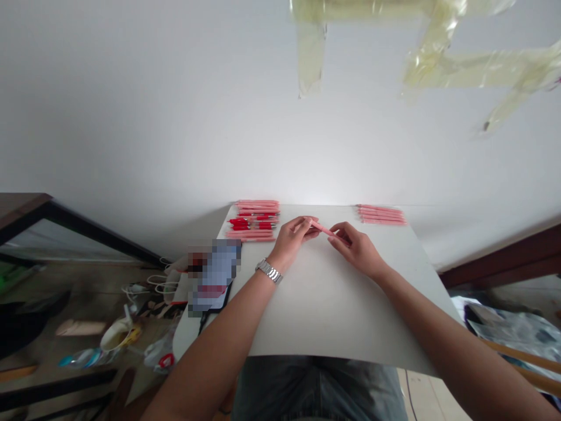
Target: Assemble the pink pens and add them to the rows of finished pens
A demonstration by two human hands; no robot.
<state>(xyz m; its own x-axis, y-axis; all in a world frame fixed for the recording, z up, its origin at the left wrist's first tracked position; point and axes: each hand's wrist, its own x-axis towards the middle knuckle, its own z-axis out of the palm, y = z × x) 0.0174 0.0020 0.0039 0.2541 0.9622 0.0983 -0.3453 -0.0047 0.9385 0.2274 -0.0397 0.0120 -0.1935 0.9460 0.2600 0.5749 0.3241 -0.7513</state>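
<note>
A slim pink pen [323, 228] is held slantwise above the table between both hands. My left hand [299, 229], with a metal watch on its wrist, pinches the pen's upper left end. The fingers of my right hand [353, 245] are closed around its lower right end, covering that tip. Left of my hands lies a stack of pink pens [256, 204], with several red pens [253, 225] among them. On the right, a row of pink pens [382, 214] lies side by side near the wall.
The white table [333, 316] stands against a wall bearing yellowed tape [311, 58]. A phone [217, 278] with a blurred screen rests at the table's left edge. A cup [117, 335] and a plastic bottle [85, 358] are lower left. Plastic bags [517, 327] lie at right.
</note>
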